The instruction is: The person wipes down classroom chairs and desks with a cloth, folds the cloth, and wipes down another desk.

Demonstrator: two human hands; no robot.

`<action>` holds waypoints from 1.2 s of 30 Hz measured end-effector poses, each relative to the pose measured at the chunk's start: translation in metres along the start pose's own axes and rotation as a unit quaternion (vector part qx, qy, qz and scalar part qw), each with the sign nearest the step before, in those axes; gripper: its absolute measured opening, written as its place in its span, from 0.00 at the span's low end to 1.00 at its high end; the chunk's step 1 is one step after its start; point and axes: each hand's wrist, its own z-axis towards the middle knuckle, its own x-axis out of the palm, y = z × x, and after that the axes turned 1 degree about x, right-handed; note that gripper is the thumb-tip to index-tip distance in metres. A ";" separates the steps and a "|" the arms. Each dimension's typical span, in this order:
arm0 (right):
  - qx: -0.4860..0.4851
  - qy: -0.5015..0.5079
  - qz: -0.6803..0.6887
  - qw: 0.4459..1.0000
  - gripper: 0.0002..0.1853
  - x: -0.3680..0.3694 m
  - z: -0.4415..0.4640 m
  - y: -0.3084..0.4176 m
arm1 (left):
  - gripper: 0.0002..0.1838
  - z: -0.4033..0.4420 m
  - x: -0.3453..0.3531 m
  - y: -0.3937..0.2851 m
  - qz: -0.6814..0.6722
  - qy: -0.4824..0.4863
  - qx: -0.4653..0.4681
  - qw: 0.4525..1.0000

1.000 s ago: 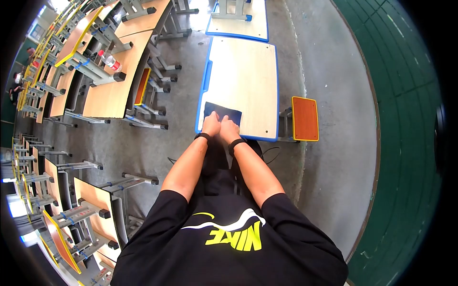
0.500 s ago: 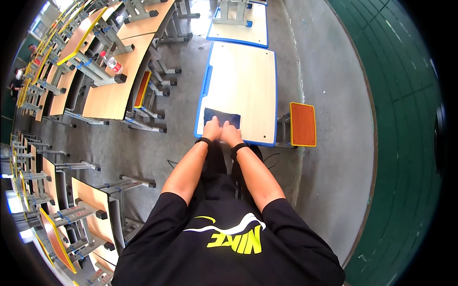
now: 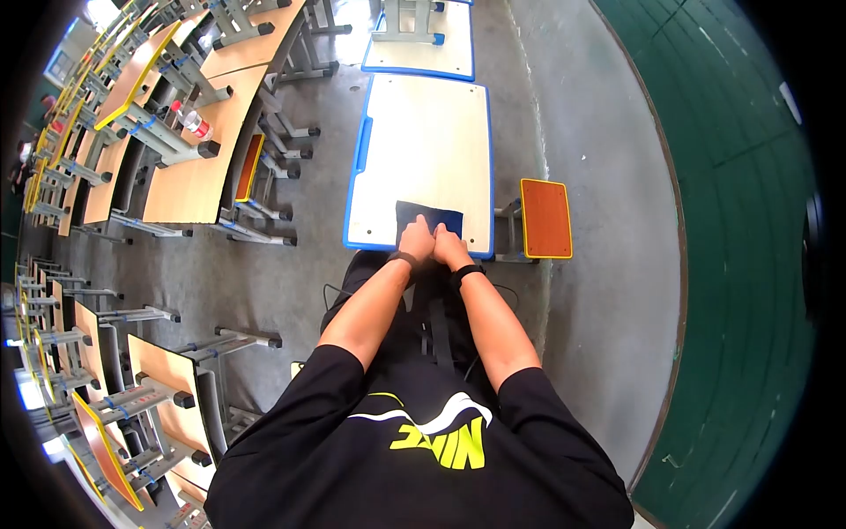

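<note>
A dark navy cloth [image 3: 430, 210] lies flat on the pale wooden top of a blue-edged desk [image 3: 427, 141], close to its near edge. My left hand [image 3: 416, 238] presses on the cloth's left part, its fingers closed on the fabric. Beside it, nearly touching, my right hand [image 3: 450, 247] grips the cloth's near right part in the same way. Part of the cloth is hidden beneath both hands.
An orange stool [image 3: 546, 219] with a yellow rim stands right of the desk, near the wall. Another blue-edged desk [image 3: 419, 57] adjoins the far side. Rows of desks with upturned stools fill the left, one bearing a plastic bottle [image 3: 194, 122]. A person [image 3: 22, 167] is far left.
Both hands have slid the cloth to the right along the desk's near side. The whole view has shifted slightly, so the desk appears further left.
</note>
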 end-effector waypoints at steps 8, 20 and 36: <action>-0.040 -0.117 0.185 0.975 0.16 0.012 0.019 -0.020 | 0.23 0.016 -0.009 0.013 -0.094 0.076 -0.054 0.991; 0.234 0.063 0.643 0.726 0.21 0.002 0.025 0.002 | 0.38 0.030 0.020 0.014 -0.248 0.053 -0.171 0.952; 0.287 -0.086 0.671 0.678 0.21 0.015 0.078 0.019 | 0.37 0.071 0.011 -0.007 -0.100 0.042 -0.205 0.973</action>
